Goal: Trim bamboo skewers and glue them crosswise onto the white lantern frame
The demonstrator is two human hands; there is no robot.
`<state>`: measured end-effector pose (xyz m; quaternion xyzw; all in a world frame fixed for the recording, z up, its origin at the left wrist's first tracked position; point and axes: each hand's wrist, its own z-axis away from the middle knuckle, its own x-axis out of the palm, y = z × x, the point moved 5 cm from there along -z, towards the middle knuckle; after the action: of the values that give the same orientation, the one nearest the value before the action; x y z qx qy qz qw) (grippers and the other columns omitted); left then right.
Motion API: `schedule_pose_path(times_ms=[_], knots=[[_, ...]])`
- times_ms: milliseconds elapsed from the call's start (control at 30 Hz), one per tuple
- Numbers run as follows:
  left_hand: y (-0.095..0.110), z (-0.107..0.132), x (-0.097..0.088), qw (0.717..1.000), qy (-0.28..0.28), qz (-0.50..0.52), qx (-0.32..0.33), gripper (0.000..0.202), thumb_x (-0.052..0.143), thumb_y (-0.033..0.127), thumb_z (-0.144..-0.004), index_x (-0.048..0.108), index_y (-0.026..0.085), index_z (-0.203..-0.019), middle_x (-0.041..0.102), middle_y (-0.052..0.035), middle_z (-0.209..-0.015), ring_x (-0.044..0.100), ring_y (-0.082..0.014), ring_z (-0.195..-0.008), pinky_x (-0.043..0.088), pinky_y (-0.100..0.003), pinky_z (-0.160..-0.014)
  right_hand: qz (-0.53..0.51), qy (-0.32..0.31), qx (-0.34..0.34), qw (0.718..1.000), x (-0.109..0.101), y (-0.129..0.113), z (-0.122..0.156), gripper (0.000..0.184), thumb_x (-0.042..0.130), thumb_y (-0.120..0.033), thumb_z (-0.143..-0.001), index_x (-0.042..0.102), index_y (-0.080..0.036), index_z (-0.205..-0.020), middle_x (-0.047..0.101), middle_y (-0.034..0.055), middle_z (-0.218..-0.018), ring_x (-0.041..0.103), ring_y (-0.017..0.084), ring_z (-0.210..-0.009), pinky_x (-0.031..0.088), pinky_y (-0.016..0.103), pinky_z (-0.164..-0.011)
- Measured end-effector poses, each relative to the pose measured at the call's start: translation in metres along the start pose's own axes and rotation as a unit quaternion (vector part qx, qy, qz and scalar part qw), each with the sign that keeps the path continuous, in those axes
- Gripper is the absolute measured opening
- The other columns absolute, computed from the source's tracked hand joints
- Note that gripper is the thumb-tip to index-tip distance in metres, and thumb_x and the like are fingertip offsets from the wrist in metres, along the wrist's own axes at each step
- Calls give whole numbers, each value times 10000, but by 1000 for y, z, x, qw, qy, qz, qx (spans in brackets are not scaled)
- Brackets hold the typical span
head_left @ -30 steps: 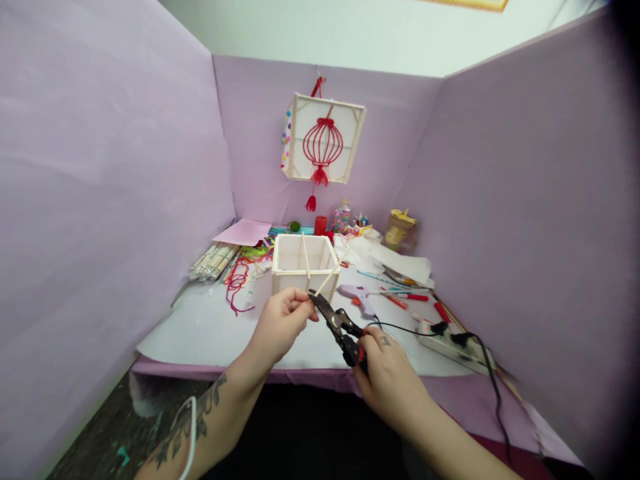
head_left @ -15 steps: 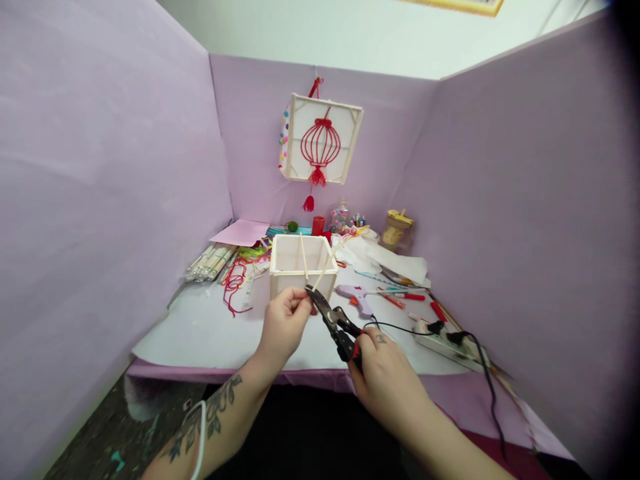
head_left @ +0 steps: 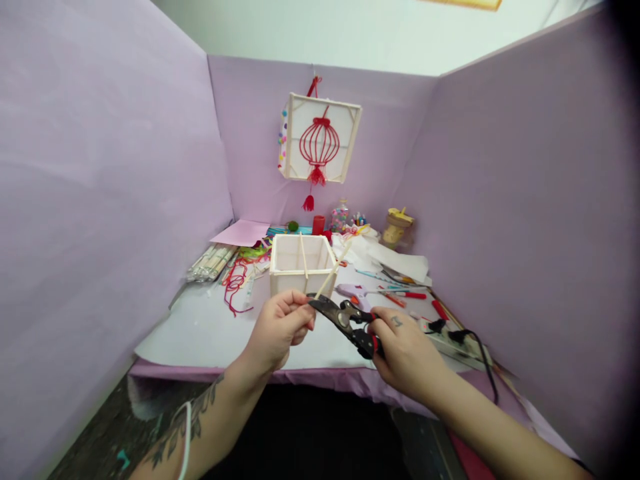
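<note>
My left hand (head_left: pixel 285 327) is closed in a pinch on the lower end of a thin wooden stick (head_left: pixel 334 270), which slants up to the right. In my right hand (head_left: pixel 407 343) are black pruning shears (head_left: pixel 345 317) with red on the handles. Their blades meet the stick right beside my left fingertips. Behind the hands stands a white box-shaped lantern frame (head_left: pixel 287 273) with an open top. Another thin stick (head_left: pixel 304 253) lies across that opening. My left fingers hide the stick's lower end.
A finished-looking lantern (head_left: pixel 325 140) with red decoration hangs at the back. To the right lie a lilac glue gun (head_left: pixel 355 291), red markers (head_left: pixel 415 295) and a power strip (head_left: pixel 460 347) with a black cable. Bundled sticks (head_left: pixel 211 261) and red yarn (head_left: pixel 236 287) are on the left.
The shears have swung flatter, and my right hand has moved right and slightly up. The stick has shifted a little right and down. My left hand keeps its pinch.
</note>
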<state>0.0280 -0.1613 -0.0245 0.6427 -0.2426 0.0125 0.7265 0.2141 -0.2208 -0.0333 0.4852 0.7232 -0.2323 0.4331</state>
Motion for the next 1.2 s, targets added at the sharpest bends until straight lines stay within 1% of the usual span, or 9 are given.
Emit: schedule_pose_path(times_ms=[133,233,300,367,500,800,900,1067,1200], knots=[[0,1,1,999,-33,5,-9,333,742,354,-646,479,180,-755,533,63,-513,229,7,-344,124,-145,-368,-7,13,-1,1000,0,4,3,164,480,-126,-724,595,-158,-835,630,183,-1055,569,284,-943,484,412,-813],[0,2,4,992,-115,-14,-41,350,715,449,-718,520,174,-813,553,38,-537,245,-8,-355,141,-154,-361,-8,15,-4,1000,-2,8,4,165,480,-133,-727,591,-159,-845,621,179,-1067,572,277,-944,487,408,-824],[-3,5,5,982,-170,-20,-79,360,664,497,-768,557,158,-818,498,46,-484,208,-17,-353,123,-166,-356,-14,18,-11,1000,-4,10,4,176,480,-133,-725,589,-150,-862,613,183,-1074,573,277,-955,491,404,-827],[-6,7,6,976,-193,-2,-103,345,644,490,-788,576,153,-809,395,79,-421,148,-23,-354,90,-176,-360,-26,11,-12,1000,-5,10,4,175,479,-131,-726,584,-145,-865,608,186,-1074,573,278,-959,494,399,-821],[-13,5,8,981,-169,45,-78,286,665,436,-778,558,171,-782,290,108,-404,117,-35,-373,78,-182,-378,-36,-11,16,999,-6,6,6,174,480,-126,-715,576,-151,-858,613,181,-1061,575,284,-952,494,399,-794],[-20,-5,5,997,-43,5,65,359,660,483,-782,590,131,-792,308,92,-451,209,-35,-416,119,-185,-418,8,-46,83,995,-15,-19,9,122,480,-163,-735,557,-170,-830,639,177,-968,599,267,-809,494,376,-709],[-21,-6,6,998,-36,21,44,347,677,470,-761,571,140,-781,307,99,-458,188,-30,-410,112,-178,-410,14,-54,90,994,-15,-20,5,128,473,-135,-721,555,-169,-814,644,160,-929,599,252,-782,484,357,-706],[-20,2,10,993,-75,79,-38,314,720,395,-708,501,172,-732,308,113,-450,139,-17,-391,108,-164,-392,19,-53,73,996,-13,-12,3,173,488,-116,-677,577,-154,-820,655,167,-984,608,263,-804,475,356,-717],[-20,7,11,991,-86,90,-58,323,723,393,-705,481,179,-728,296,121,-440,119,-14,-387,95,-161,-387,31,-46,53,997,-17,-8,3,171,499,-116,-666,584,-157,-809,662,159,-966,609,270,-802,458,357,-713]])
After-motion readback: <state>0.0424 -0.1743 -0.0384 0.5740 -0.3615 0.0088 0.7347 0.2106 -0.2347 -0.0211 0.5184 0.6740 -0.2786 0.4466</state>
